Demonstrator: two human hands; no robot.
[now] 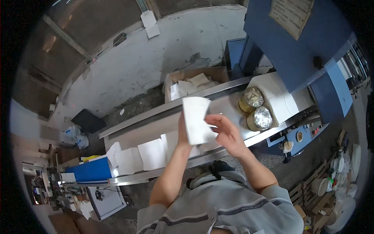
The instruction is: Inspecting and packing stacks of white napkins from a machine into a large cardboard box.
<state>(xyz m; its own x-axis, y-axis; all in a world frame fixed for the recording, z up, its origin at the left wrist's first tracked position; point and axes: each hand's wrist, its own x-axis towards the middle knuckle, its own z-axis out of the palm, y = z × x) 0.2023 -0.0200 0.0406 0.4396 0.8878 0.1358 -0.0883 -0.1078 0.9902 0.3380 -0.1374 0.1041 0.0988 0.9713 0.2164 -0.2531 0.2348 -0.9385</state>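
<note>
A white folded paper piece or small paper stack [196, 121] is held up in front of me, above the metal conveyor table. My left hand [181, 132] is closed around its left side, with most of the fingers hidden behind the paper. Close by its right edge is my right hand [228, 134], fingers curved and thumb apart from them; whether a fingertip touches the paper is hard to tell. Below, more white paper pieces [152, 154] lie in a row along the table's near side.
A metal-edged conveyor table [132, 124] runs across in front of me. Two foil-topped jars [260, 119] stand on its right, beside white sheets [272, 91] and a blue machine [296, 46]. A cardboard box [168, 87] of paper sits behind; a blue panel [91, 171] is at left.
</note>
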